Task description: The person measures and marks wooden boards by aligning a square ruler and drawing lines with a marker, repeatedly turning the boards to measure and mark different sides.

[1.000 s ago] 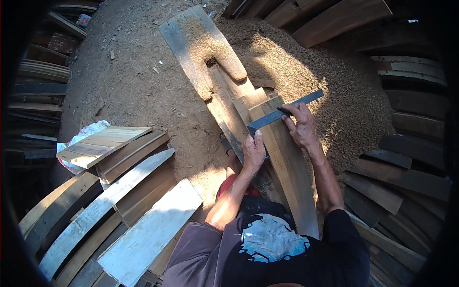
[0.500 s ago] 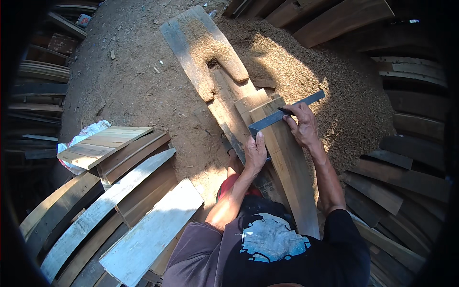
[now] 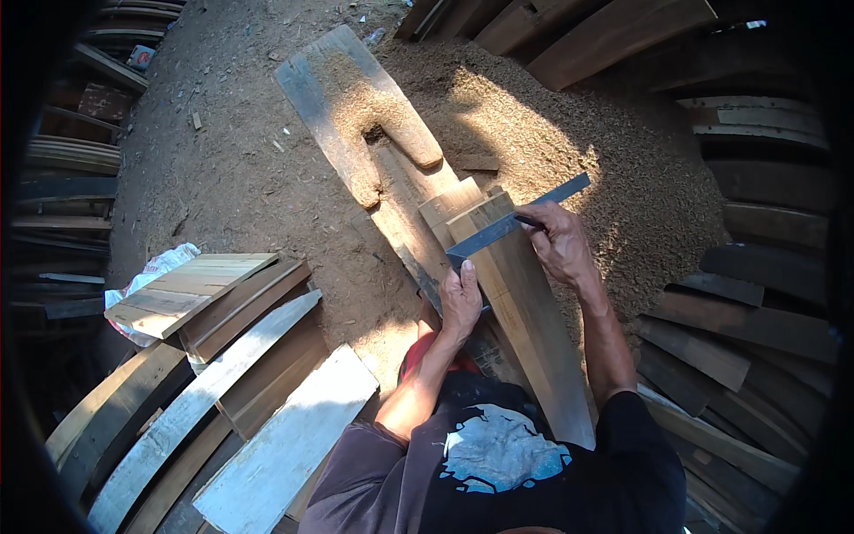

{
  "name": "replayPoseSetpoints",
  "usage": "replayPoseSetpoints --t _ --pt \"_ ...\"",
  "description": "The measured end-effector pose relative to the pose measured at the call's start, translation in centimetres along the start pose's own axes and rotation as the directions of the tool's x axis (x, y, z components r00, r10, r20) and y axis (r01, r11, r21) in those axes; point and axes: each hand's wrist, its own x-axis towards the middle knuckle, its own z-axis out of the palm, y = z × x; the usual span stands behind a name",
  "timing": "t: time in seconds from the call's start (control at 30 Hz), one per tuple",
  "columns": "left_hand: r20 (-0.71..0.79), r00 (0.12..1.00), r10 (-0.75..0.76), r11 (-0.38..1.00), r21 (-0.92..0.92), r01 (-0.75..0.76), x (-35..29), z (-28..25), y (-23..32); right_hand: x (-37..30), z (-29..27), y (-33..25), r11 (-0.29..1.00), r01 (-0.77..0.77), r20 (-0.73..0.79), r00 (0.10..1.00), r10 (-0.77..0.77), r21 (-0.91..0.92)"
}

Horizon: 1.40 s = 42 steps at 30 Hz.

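Note:
A long wooden board (image 3: pixel 525 325) runs from my lap up to a wooden bench, its far end resting there. Across that board near its far end lies a dark metal try square (image 3: pixel 487 237), its blade reaching past the right edge. My left hand (image 3: pixel 461 301) grips the square's near-left end against the board's left side, thumb on top. In my right hand (image 3: pixel 564 245) is a thin dark marking tool, perhaps a pencil (image 3: pixel 528 221), its end at the blade close to the board's right edge. The fingers are curled round it.
The worn bench (image 3: pixel 311 98) has a notched far end strewn with sawdust. A heap of shavings (image 3: pixel 640 205) lies to its right. Stacked planks (image 3: pixel 703 351) line the right side. At the left are more boards, including a white-painted one (image 3: pixel 289 445), and a white sack (image 3: pixel 165 262).
The whole view has shifted slightly, with the bench lower and further left. My right hand has rolled over, its fingers more curled round the marking tool. The left hand keeps its hold on the square.

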Motion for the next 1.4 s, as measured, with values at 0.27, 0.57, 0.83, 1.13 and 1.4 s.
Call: replayPoseSetpoints --t 0.27,0.57,0.83,1.13,1.4 --pt "-0.01 1.0 -0.016 1.0 0.014 0.016 0.0 0.1 0.4 0.3 1.9 -1.9 0.997 -0.028 0.265 0.963 0.047 -0.074" --pt "0.028 0.999 -0.042 0.999 0.01 0.041 0.0 -0.2 0.7 1.8 -0.3 -0.7 0.964 -0.082 0.232 0.962 0.142 -0.252" --pt "0.043 0.998 -0.045 0.998 0.054 0.042 -0.3 -0.3 0.7 -0.5 0.0 0.7 0.985 -0.152 0.142 0.976 0.162 -0.08" --pt "0.06 0.998 0.009 0.998 0.057 -0.013 -1.2 0.0 -0.9 -0.4 1.0 -0.7 0.998 -0.034 0.134 0.99 0.041 -0.051" --pt "0.04 0.999 0.035 0.999 0.017 -0.035 -1.1 0.2 -0.5 -2.0 4.0 -2.1 0.994 0.035 0.197 0.98 -0.013 -0.105"
